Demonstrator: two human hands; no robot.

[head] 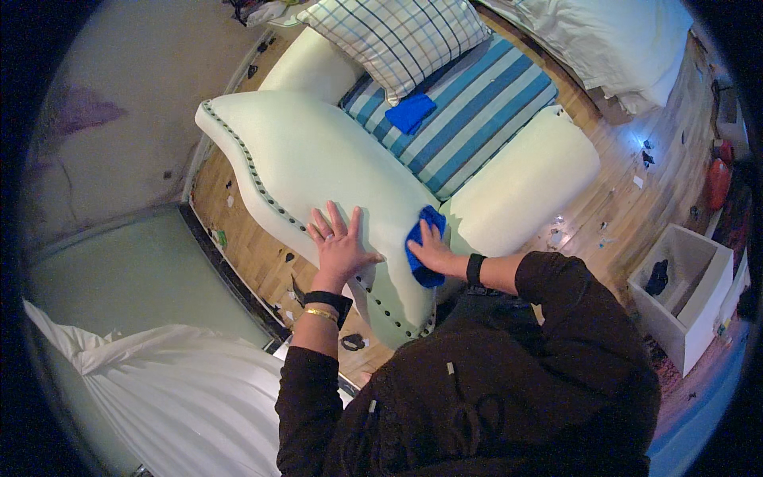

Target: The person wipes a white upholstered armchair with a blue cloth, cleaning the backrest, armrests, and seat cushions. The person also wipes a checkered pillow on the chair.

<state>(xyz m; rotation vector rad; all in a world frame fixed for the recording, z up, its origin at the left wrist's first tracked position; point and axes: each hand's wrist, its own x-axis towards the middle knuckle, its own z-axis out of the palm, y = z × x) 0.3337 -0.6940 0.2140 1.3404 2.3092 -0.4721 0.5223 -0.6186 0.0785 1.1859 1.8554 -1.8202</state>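
A pale upholstered armchair [310, 149] with a row of dark studs along its curved backrest edge stands before me. My left hand [341, 241] lies on the backrest with its fingers spread, holding nothing. Near the corner where backrest and armrest meet, my right hand [430, 249] presses a blue cloth [426, 274] against the upholstery, the fingers over the cloth. A second blue cloth [411, 113] rests on the striped seat cushion [471, 119], beside a checked pillow [405, 42].
White bedding [614, 42] is at the top right. An open white drawer or box [685, 286] with a dark item inside stands on the right. Scraps litter the wooden floor [578, 214]. A white curtain [179, 393] hangs at lower left, by the wall [119, 137].
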